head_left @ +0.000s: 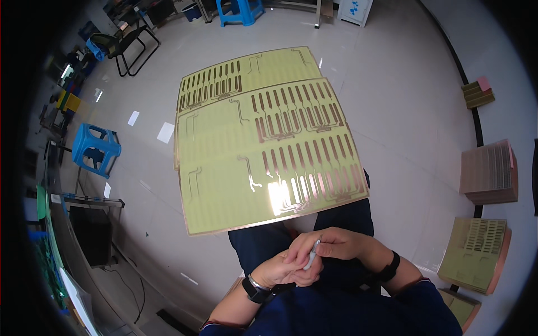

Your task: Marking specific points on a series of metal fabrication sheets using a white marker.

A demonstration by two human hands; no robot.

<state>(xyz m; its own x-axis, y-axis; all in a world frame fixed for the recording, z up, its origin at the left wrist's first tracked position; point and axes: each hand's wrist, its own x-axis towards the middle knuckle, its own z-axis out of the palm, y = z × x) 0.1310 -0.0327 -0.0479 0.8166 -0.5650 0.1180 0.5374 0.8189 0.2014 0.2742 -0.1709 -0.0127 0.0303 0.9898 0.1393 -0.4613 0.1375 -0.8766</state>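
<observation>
My left hand (pixel 286 267) and my right hand (pixel 338 244) meet in front of my body, below the near edge of the boards. A slim, pale grey, pen-like tool (pixel 312 256) slants between them. The fingers of both hands are closed around or against it, partly hiding it, so its exact kind cannot be made out. Beyond the hands, over my knees, lie large yellow-green circuit board panels (pixel 224 207) with copper traces. They overlap in steps, the nearest on top. Neither hand touches them. Bright light reflects off the nearest panel.
Stacks of similar boards (pixel 471 257) and a thick pile (pixel 486 173) stand along the right wall. Blue stools (pixel 95 147) stand at the left and far side. A black chair (pixel 130 49) is at the far left. A dark monitor-like box (pixel 91 235) and cables lie lower left.
</observation>
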